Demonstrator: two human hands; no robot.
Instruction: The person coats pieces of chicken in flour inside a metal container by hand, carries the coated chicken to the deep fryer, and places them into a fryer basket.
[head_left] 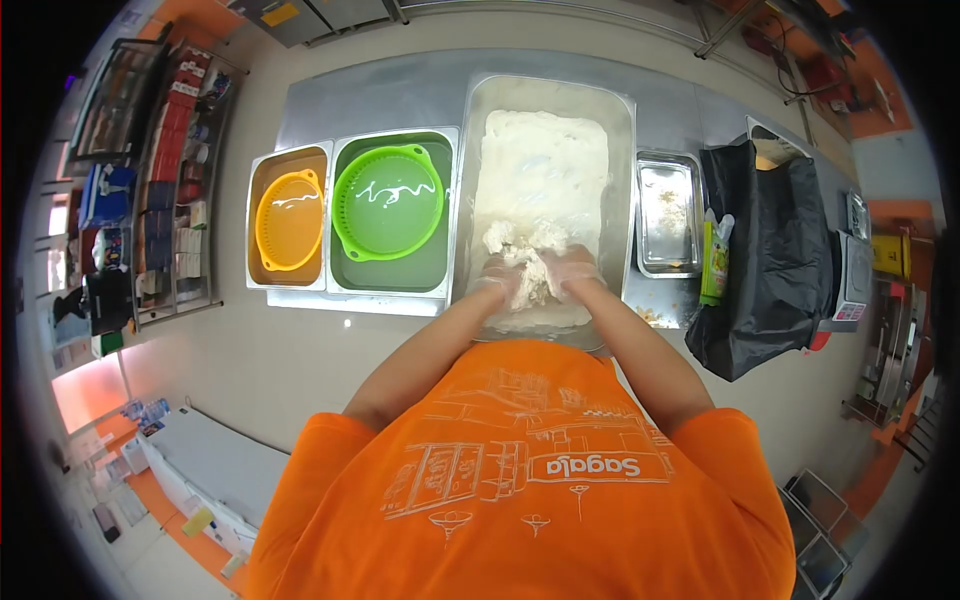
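Two hands, left hand (500,277) and right hand (574,269), are pushed into the white doughy mass (545,155) in the near half of the deep metal tray (622,150). Clumps bury their fingers, so I can't tell whether either is closed. An orange shirt (530,430) partly hides the near rim.

The dough clump (545,238) looks rough, the tub (621,160) smooth metal, the bag (775,240) perhaps plastic.
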